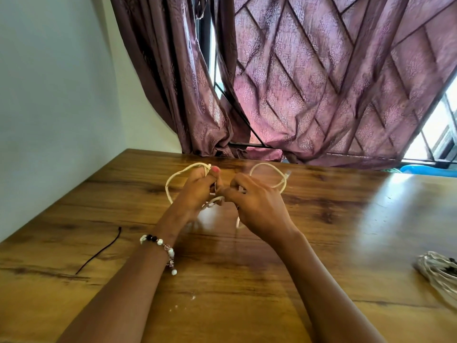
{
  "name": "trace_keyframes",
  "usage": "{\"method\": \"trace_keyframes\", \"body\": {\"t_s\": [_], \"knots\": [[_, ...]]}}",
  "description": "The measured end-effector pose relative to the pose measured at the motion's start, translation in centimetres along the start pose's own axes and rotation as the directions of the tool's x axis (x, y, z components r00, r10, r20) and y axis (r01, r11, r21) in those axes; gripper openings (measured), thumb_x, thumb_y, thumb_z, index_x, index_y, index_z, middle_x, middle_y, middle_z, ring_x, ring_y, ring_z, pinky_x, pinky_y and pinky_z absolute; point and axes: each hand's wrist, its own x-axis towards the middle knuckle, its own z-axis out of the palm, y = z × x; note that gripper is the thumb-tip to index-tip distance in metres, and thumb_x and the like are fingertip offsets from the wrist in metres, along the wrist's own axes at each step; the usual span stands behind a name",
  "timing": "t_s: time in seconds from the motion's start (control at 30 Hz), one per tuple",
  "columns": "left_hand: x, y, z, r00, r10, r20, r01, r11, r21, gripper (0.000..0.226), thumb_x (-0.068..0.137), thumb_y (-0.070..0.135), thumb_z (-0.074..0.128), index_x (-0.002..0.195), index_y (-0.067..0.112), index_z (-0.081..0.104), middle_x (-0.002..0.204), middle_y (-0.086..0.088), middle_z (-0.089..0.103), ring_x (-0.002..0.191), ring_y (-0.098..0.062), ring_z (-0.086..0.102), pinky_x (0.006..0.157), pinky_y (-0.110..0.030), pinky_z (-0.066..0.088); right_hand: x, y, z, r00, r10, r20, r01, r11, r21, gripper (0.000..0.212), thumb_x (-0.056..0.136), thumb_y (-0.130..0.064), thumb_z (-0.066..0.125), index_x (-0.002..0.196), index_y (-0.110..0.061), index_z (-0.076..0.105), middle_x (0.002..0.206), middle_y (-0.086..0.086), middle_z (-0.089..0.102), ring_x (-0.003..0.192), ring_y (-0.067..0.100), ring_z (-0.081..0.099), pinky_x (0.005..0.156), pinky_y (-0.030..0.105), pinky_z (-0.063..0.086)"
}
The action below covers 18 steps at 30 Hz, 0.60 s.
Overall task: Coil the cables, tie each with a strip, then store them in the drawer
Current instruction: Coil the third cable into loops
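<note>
Both hands, left hand [197,189] and right hand [257,201], raised together, fingers curled gripping white cable [269,167]; grip partly blurred.

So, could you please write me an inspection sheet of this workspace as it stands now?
Surface: wooden table, glare on its right part, a few white crumbs near the front.
Job's things: white cable in loose loops, not yet tied; thin dark strip lying on the left, untouched; no drawer in view.
Clutter: a silvery bundle at the right edge; what it is cannot be told.
Grippers: left hand grips one loop; right hand pinches the cable at the middle.
Cables: only the white one is clearly seen.
Surroundings: purple curtain over a window behind, pale wall on the left.
</note>
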Motion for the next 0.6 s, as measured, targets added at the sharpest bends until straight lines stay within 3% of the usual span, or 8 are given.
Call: {"method": "trace_keyframes", "body": {"t_s": [0.07, 0.13, 0.23, 0.33, 0.47, 0.6], "knots": [[0.2, 0.2, -0.2, 0.997, -0.048, -0.068, 0.043, 0.997, -0.069, 0.036, 0.101, 0.024, 0.043, 0.068, 0.010, 0.047, 0.049, -0.004, 0.049, 0.042, -0.014, 0.049, 0.046, -0.027, 0.043, -0.1, 0.2, -0.1, 0.999, 0.009, 0.030, -0.010, 0.999, 0.035, 0.029, 0.077, -0.001, 0.064, 0.100, -0.018, 0.070, 0.087, 0.005, 0.059, 0.071, 0.022, 0.059, 0.042, 0.027, 0.041], [0.5, 0.5, -0.9, 0.989, -0.098, -0.112, 0.065, 0.961, -0.270, 0.029, 0.101, 0.019, 0.043, 0.073, 0.011, 0.045, 0.045, -0.001, 0.043, 0.039, -0.015, 0.044, 0.044, -0.026, 0.042, -0.2, 0.3, 0.1, 0.998, 0.019, 0.055, -0.022, 0.998, 0.054, 0.032, 0.075, 0.000, 0.066, 0.102, -0.018, 0.069, 0.089, 0.006, 0.058, 0.075, 0.024, 0.061, 0.041, 0.033, 0.046], [0.9, 1.3, -2.7, 0.986, -0.119, -0.119, 0.032, 0.828, -0.560, 0.027, 0.101, 0.020, 0.039, 0.075, 0.016, 0.044, 0.042, 0.004, 0.035, 0.037, -0.010, 0.037, 0.041, -0.018, 0.038, -0.1, 0.9, 0.0, 0.997, 0.058, 0.056, -0.059, 0.998, 0.022, 0.033, 0.071, 0.000, 0.068, 0.099, -0.017, 0.070, 0.088, 0.005, 0.058, 0.074, 0.025, 0.062, 0.040, 0.031, 0.045], [1.3, 1.5, -4.6, 0.984, -0.128, -0.125, -0.003, 0.687, -0.727, 0.030, 0.101, 0.025, 0.037, 0.073, 0.018, 0.047, 0.040, 0.008, 0.031, 0.035, -0.006, 0.031, 0.041, -0.014, 0.031, -0.3, 1.7, -0.4, 0.989, 0.147, -0.003, -0.147, 0.989, -0.002, 0.031, 0.067, 0.000, 0.074, 0.091, -0.019, 0.073, 0.085, 0.001, 0.061, 0.065, 0.022, 0.061, 0.041, 0.021, 0.034], [1.6, 1.2, -4.8, 0.978, -0.144, -0.150, -0.016, 0.666, -0.746, 0.031, 0.101, 0.025, 0.035, 0.075, 0.018, 0.048, 0.038, 0.009, 0.031, 0.033, -0.005, 0.030, 0.040, -0.013, 0.030, -0.7, 2.5, -0.1, 0.983, 0.184, -0.023, -0.183, 0.982, 0.044, 0.031, 0.069, -0.002, 0.074, 0.093, -0.022, 0.073, 0.088, -0.002, 0.061, 0.066, 0.020, 0.061, 0.041, 0.023, 0.039], [1.6, 0.8, -3.5, 0.962, -0.160, -0.220, 0.009, 0.827, -0.562, 0.024, 0.102, 0.024, 0.038, 0.086, 0.012, 0.051, 0.042, 0.005, 0.036, 0.036, -0.009, 0.038, 0.042, -0.017, 0.039, -0.4, 1.8, 0.2, 0.994, 0.108, -0.001, -0.108, 0.991, 0.080, 0.028, 0.072, -0.006, 0.073, 0.096, -0.022, 0.072, 0.092, -0.003, 0.061, 0.068, 0.015, 0.059, 0.044, 0.020, 0.031]]}}
